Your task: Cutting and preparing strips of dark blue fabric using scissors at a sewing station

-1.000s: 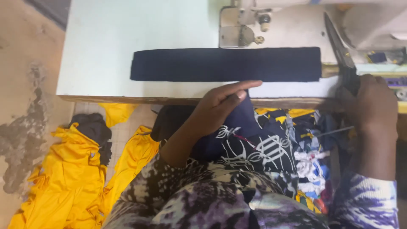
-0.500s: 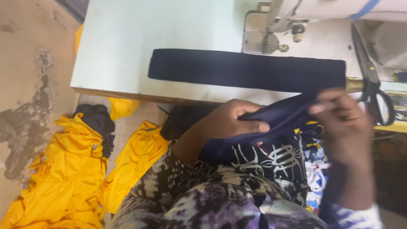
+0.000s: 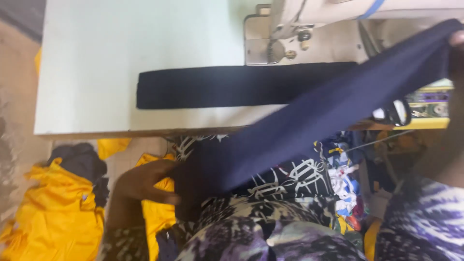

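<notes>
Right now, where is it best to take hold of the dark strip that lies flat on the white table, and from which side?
Judging by its pose, take the flat dark strip at its free left end, coming from the left over the bare table. Its right end runs under the lifted strip near the sewing machine.

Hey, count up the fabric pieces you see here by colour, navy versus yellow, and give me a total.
Navy strips: 2, one flat on the table, one stretched between the left hand and the right hand at the top right edge.
Yellow garments on the floor: 2 heaps, one far left, one beside the left hand.
Total: 4
</notes>
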